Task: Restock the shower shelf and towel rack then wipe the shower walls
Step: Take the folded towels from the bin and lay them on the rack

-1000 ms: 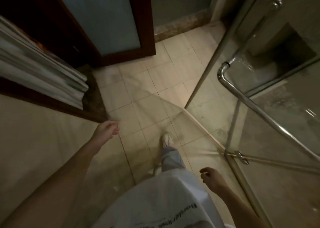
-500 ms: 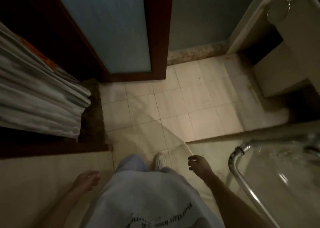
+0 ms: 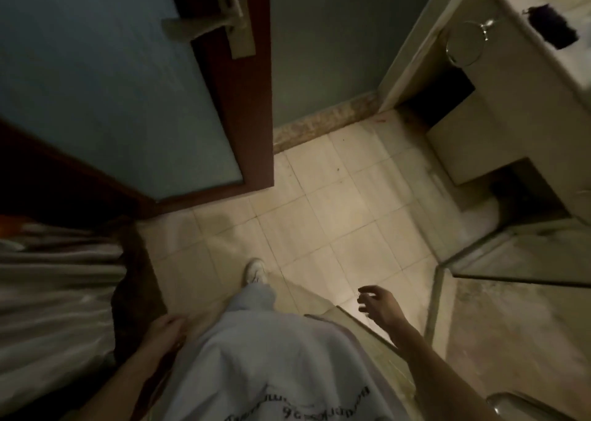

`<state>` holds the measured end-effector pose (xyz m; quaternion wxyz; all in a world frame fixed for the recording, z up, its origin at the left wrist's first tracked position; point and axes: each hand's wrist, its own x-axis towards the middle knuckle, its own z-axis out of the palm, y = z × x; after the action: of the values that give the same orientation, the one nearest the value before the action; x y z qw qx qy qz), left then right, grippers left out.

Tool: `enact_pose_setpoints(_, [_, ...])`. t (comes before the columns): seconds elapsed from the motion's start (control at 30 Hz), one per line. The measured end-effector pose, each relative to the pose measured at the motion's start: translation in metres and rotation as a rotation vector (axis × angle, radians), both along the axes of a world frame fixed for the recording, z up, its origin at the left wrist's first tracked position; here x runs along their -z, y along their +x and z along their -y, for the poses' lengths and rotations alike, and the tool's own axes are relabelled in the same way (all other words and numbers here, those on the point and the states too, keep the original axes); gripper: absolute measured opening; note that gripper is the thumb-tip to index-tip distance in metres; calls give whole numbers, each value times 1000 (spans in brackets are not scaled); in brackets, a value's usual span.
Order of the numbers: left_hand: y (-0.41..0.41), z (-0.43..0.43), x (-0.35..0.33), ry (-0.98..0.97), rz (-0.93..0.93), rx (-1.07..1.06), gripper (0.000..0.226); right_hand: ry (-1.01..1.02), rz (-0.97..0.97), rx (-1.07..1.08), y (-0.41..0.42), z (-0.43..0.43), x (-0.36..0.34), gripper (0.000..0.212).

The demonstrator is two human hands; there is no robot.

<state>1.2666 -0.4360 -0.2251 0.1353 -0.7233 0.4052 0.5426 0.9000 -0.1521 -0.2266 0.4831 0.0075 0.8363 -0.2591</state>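
Observation:
I look down at a tiled bathroom floor (image 3: pixel 335 203). My left hand (image 3: pixel 166 329) hangs by my hip, fingers loosely curled, holding nothing. My right hand (image 3: pixel 379 304) is out in front of me at the lower right, fingers spread and empty, just above the edge of the glass shower panel (image 3: pixel 499 324). A stack of folded white towels (image 3: pixel 54 296) lies at the left edge. A chrome bar (image 3: pixel 511 403) of the shower door shows at the bottom right. No shower shelf or wiping cloth is visible.
A wooden door with a frosted pane (image 3: pixel 128 85) and metal handle (image 3: pixel 224 21) stands open ahead left. A vanity counter (image 3: pixel 518 78) with a chrome towel ring (image 3: pixel 463 45) and a dark object (image 3: pixel 553 27) is at the upper right. My shoe (image 3: pixel 254 272) is on the tiles.
The view has swung left and up, away from the shower glass toward the door and vanity. My left hand dropped back to my side; my right hand lifted and spread its fingers.

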Motion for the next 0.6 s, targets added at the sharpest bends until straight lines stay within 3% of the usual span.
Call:
enact_pose_setpoints(0.17, [-141,98,-8,-108,-29,224,14,42,-28,154,-36,7,-6,18])
enact_pose_setpoints(0.27, [-259,136,-19,-154,-169,328,10,47,-21,277,-55,4,-4,19])
enact_pose_setpoints(0.47, [-468,148,-42,-197,-382,555,18,76,53,470,-110,-10,12,23])
enact_pose_setpoints(0.6, [-550,134,-37,-153,-349,702,18,78,101,543,-171,-31,24,22])
